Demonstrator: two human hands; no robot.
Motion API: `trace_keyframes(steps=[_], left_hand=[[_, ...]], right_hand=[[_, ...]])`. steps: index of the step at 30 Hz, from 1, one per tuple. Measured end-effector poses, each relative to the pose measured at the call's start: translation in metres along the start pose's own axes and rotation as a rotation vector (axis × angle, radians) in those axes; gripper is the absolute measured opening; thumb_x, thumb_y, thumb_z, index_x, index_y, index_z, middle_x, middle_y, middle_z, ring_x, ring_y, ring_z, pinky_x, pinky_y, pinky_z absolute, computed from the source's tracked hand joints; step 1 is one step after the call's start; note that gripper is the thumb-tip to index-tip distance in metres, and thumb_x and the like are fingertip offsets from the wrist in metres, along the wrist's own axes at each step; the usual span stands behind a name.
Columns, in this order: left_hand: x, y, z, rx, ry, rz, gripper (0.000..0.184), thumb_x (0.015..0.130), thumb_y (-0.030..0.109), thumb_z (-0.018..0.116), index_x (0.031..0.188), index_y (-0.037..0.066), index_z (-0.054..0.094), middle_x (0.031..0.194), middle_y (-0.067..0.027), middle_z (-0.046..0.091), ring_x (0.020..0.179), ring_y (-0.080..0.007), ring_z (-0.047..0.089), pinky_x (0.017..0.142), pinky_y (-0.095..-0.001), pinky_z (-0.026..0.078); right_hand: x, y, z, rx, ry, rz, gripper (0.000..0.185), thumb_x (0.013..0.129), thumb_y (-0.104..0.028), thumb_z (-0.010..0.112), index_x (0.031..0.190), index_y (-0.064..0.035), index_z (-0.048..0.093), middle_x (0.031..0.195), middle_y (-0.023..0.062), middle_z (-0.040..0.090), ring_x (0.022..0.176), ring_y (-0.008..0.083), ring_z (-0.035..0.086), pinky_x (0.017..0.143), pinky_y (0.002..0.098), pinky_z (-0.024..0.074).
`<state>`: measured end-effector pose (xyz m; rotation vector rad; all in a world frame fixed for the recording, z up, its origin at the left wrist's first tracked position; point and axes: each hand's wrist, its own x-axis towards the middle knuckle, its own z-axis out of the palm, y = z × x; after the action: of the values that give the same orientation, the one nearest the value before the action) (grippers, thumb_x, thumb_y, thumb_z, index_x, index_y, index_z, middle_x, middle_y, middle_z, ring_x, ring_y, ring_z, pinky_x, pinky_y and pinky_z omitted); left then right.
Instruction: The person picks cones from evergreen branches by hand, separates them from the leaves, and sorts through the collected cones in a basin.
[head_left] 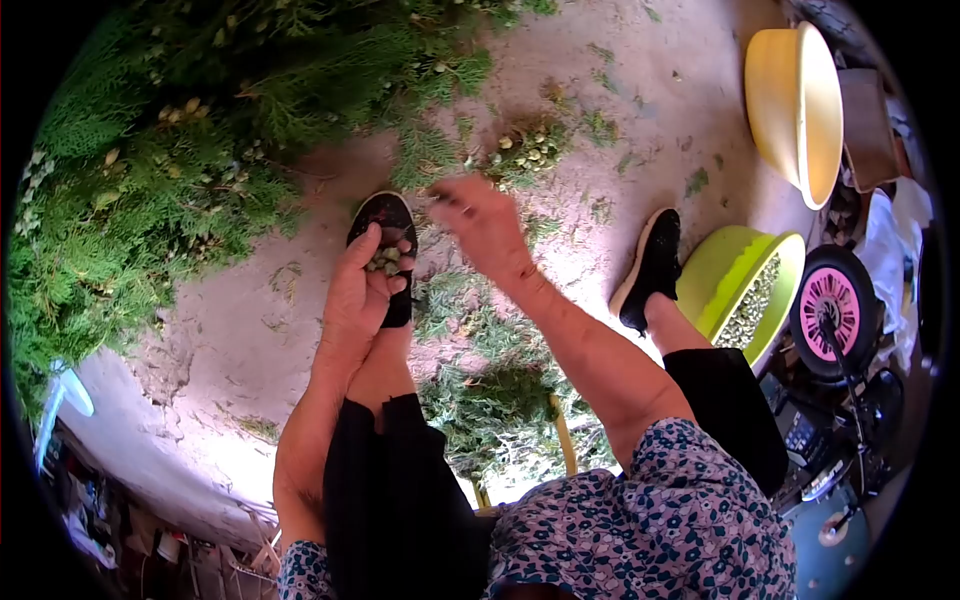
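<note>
My left hand (362,285) is curled, palm up, over my left shoe, with a few small green cones (386,260) held in it. To its right, my right hand (483,225) is raised over the ground, blurred by motion, its fingers bent; whether anything is between them cannot be made out. A small cluster of cones on a sprig (530,150) lies on the ground just beyond my right hand. Cut green branches (230,180) with cones are heaped at the upper left. Loose green sprigs (490,400) lie between my feet.
A green basin (720,275) holding many small cones (752,305) stands beside my right shoe (655,260). A yellow basin (775,100) is tipped on its side at the upper right. Near the right edge is a pink-spoked wheel (830,310). A yellow bar (563,435) shows below me.
</note>
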<state>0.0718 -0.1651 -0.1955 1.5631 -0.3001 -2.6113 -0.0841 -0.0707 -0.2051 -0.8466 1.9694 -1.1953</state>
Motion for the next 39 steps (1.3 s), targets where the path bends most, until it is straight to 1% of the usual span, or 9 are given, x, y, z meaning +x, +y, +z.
trace_keyframes(steps=[3,5,11,19,25,29,32,35,39], left_hand=[[0.001,0.000,-0.002,-0.012,-0.105,-0.032,0.023,0.088,0.028,0.054,0.089,0.005,0.058,0.078,-0.0054,0.061,0.066,-0.0137,0.057,0.049,-0.0231,0.042],[0.000,0.000,0.003,-0.042,-0.148,-0.055,0.024,0.088,0.028,0.055,0.086,0.004,0.058,0.076,-0.0056,0.059,0.065,-0.0135,0.056,0.050,-0.0233,0.042],[0.013,-0.006,0.008,0.039,-0.274,-0.154,0.029,0.088,0.031,0.055,0.093,0.002,0.056,0.079,-0.0087,0.059,0.066,-0.0160,0.056,0.051,-0.0270,0.044],[0.019,-0.012,0.003,-0.083,-0.214,-0.063,0.027,0.088,0.025,0.054,0.096,-0.001,0.054,0.082,-0.0098,0.058,0.070,-0.0199,0.058,0.063,-0.0316,0.052],[0.017,-0.011,0.005,-0.100,-0.156,-0.035,0.028,0.088,0.025,0.055,0.099,-0.001,0.054,0.084,-0.0105,0.059,0.076,-0.0212,0.060,0.070,-0.0347,0.054],[0.015,-0.012,0.011,-0.103,-0.135,-0.023,0.027,0.088,0.025,0.055,0.099,0.000,0.055,0.088,-0.0106,0.060,0.079,-0.0214,0.060,0.071,-0.0354,0.054],[0.016,-0.010,0.009,-0.158,-0.049,-0.073,0.025,0.088,0.024,0.055,0.097,0.001,0.056,0.088,-0.0103,0.061,0.078,-0.0210,0.061,0.067,-0.0343,0.054],[0.018,-0.011,-0.005,-0.085,-0.151,-0.095,0.022,0.088,0.023,0.055,0.095,0.002,0.057,0.084,-0.0093,0.061,0.075,-0.0203,0.061,0.061,-0.0326,0.053],[0.015,-0.009,-0.002,-0.100,-0.162,-0.091,0.021,0.088,0.022,0.055,0.094,0.002,0.057,0.080,-0.0087,0.060,0.072,-0.0195,0.061,0.056,-0.0311,0.052]], right_hand=[[0.016,0.044,-0.044,-0.471,0.522,-0.042,0.023,0.074,0.000,0.062,0.097,-0.0033,0.060,0.090,0.0115,0.058,0.077,0.0222,0.058,0.067,0.0287,0.0470],[0.019,0.060,-0.062,-0.489,0.602,0.017,0.026,0.070,0.003,0.060,0.094,-0.0054,0.059,0.087,0.0132,0.056,0.075,0.0305,0.056,0.065,0.0367,0.0452],[0.035,0.056,-0.053,-0.571,0.220,-0.101,0.021,0.072,0.000,0.058,0.092,-0.0069,0.058,0.086,0.0130,0.055,0.078,0.0335,0.055,0.066,0.0393,0.0455],[0.026,0.050,-0.048,-0.418,0.300,-0.053,0.029,0.072,-0.005,0.065,0.098,-0.0051,0.054,0.088,0.0145,0.057,0.079,0.0323,0.059,0.068,0.0376,0.0474],[0.025,0.039,-0.023,-0.697,0.221,-0.029,0.018,0.076,-0.010,0.061,0.092,-0.0063,0.053,0.085,0.0135,0.054,0.071,0.0330,0.055,0.061,0.0392,0.0454],[-0.007,-0.011,-0.004,-0.146,0.109,0.072,0.019,0.076,-0.008,0.062,0.093,-0.0027,0.055,0.087,0.0125,0.059,0.072,0.0211,0.060,0.061,0.0311,0.0476],[-0.025,-0.030,-0.005,0.116,-0.116,0.125,0.024,0.074,-0.007,0.064,0.094,-0.0012,0.054,0.086,0.0170,0.057,0.069,0.0305,0.059,0.064,0.0388,0.0476],[-0.021,0.023,-0.006,-0.152,0.206,0.173,0.024,0.074,-0.003,0.063,0.098,-0.0012,0.057,0.085,0.0135,0.060,0.071,0.0207,0.060,0.062,0.0303,0.0485],[-0.011,0.049,-0.012,-0.385,0.299,0.055,0.030,0.072,-0.004,0.066,0.100,-0.0027,0.054,0.091,0.0164,0.058,0.078,0.0328,0.059,0.066,0.0369,0.0479]])
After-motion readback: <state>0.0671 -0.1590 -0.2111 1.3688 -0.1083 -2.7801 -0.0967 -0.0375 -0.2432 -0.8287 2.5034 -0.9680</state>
